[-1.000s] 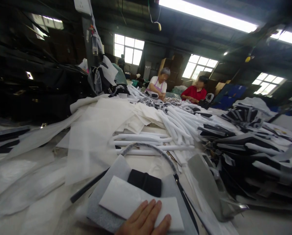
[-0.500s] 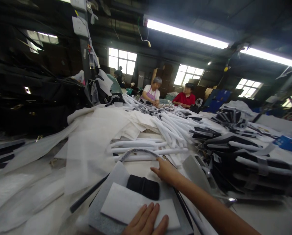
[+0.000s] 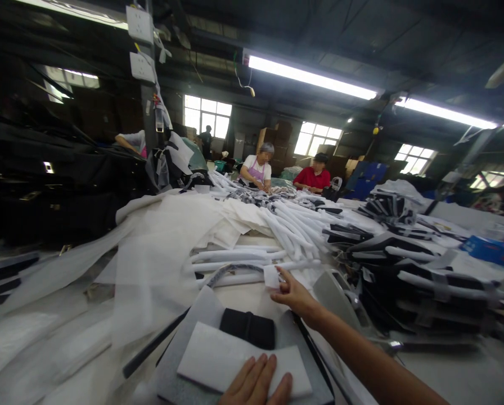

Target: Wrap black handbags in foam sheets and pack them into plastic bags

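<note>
Pressing the left hand (image 3: 252, 382) down flat, palm under, on a white padding sheet (image 3: 210, 351), with fingers close together and thumb set a little apart. Reaching in from the right with the right hand (image 3: 296, 295), pinching a small white piece (image 3: 271, 277) between fingertips and thumb, at the right end of a wrapped, curved handle (image 3: 230, 269). Cannot tell whether pressing it onto the handle or holding it just in front.

Working over a grey-covered bag (image 3: 176, 365), laid on the worktop (image 3: 441, 368) at the near side, below the arch of the handle. Showing, on top of this, a black piece (image 3: 247, 328) just beyond the white padding sheet, and off to the left a dark strap (image 3: 156, 342) pointing down and outward.

Facing, farther out, a heap of white tubes (image 3: 296, 225), with large thin sheets (image 3: 151, 270) spread at left and a stack of black bags (image 3: 429, 287) at right. Looking across toward a person in red (image 3: 311, 179) and a person in a lilac apron (image 3: 255, 170), side by side at the far end.
</note>
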Available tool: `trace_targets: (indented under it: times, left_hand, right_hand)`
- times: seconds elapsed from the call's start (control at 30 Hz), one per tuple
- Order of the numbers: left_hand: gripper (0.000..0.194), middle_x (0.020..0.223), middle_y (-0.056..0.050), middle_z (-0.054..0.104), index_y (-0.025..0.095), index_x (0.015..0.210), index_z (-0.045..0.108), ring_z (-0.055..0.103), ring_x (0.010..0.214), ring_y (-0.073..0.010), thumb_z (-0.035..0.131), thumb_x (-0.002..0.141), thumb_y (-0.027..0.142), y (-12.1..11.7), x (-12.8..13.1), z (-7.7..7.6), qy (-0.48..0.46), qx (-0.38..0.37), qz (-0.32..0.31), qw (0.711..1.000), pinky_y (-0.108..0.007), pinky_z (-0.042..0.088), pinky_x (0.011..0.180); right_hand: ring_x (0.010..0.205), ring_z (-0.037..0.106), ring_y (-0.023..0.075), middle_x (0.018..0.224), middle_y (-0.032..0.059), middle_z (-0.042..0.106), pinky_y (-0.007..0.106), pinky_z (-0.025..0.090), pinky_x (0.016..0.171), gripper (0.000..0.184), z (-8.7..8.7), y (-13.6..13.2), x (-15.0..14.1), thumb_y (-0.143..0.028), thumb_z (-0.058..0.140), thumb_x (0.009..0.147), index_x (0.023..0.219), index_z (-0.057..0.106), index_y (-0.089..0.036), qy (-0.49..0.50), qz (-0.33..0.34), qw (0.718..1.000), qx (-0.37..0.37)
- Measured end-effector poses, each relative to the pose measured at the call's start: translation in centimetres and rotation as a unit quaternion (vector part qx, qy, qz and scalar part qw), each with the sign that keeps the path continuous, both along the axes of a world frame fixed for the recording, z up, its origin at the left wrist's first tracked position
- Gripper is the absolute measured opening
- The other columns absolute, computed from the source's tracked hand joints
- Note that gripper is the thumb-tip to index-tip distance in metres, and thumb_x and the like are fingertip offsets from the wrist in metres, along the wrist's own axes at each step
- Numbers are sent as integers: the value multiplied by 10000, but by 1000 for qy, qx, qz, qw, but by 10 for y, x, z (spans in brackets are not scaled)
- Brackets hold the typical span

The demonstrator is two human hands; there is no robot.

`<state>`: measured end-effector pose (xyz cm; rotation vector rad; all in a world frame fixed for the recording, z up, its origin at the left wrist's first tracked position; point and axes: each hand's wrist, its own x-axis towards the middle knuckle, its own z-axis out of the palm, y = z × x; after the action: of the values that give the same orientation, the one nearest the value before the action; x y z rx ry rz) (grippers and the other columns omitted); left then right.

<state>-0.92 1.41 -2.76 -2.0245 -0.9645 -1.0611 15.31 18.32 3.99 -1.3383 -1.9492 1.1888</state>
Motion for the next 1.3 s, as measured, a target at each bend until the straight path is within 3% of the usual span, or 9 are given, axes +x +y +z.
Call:
trace_targets:
  times: [0.1,0.23,0.3,0.4,0.53,0.7,0.93,1.13,1.3]
  left_hand:
    - [362,1063,14,753,287,1197,670,713,988,-119,352,1038,216,-2,-5,6,36,-9,-2,999,-252,467,1039]
    - [373,1124,-12,733,272,1243,645,694,1041,-144,332,1042,233,-6,-8,12,69,-39,-7,997,-256,512,989]
    - [370,1151,-31,721,260,1266,627,685,1062,-156,333,1042,245,-8,-9,14,71,-55,-8,996,-265,519,983]
    - [360,1208,-79,692,242,1297,597,656,1119,-178,360,1029,204,-10,-10,19,86,-76,-5,993,-275,536,957]
    - [376,1323,-151,609,241,1312,574,589,1216,-194,360,1016,152,-14,-8,27,77,-120,7,990,-282,540,943]
    - [443,1388,-38,572,226,1273,605,629,1144,-176,244,1033,134,-15,-4,34,106,-146,-20,983,-302,572,909]
    - [414,1305,15,640,226,1344,534,635,1144,-163,294,1024,121,-20,-2,39,79,-224,-23,971,-331,570,945]
    - [437,1338,-18,616,226,1359,515,582,1222,-176,399,967,73,-24,-2,47,64,-301,-39,951,-365,520,1020]
    - [537,1367,-22,592,218,1377,498,563,1247,-179,377,904,-6,-24,-4,53,71,-322,-40,943,-379,502,1040]
  right_hand:
    - [928,688,187,967,49,735,322,520,823,878,10,-11,15,-299,651,833,1528,134,-156,51,20,998,15]
    - [853,704,221,907,59,763,326,535,780,409,23,-31,27,-385,688,823,1173,677,-174,48,73,995,50]
    - [864,707,232,893,57,773,334,532,820,221,29,-44,32,-375,691,827,916,772,-190,34,98,991,80]
    - [886,707,227,914,43,777,349,514,891,134,37,-63,40,-240,671,826,893,787,-228,7,127,984,125]
    - [909,701,200,912,1,777,388,422,1037,345,44,-84,52,-40,587,765,937,779,-271,-29,184,969,163]
    - [923,698,172,939,9,769,320,460,987,379,48,-98,52,-14,527,826,1026,743,-253,-101,246,936,230]
    - [942,695,174,1032,44,750,282,534,876,274,54,-149,55,-129,541,935,1147,674,-242,-56,164,918,358]
    - [895,722,165,947,53,776,245,580,845,224,6,-220,42,-222,559,960,1163,630,-161,-17,197,852,486]
    - [1038,687,178,1076,21,756,299,558,927,240,-49,-228,11,-158,493,978,1149,661,-170,-77,164,809,558]
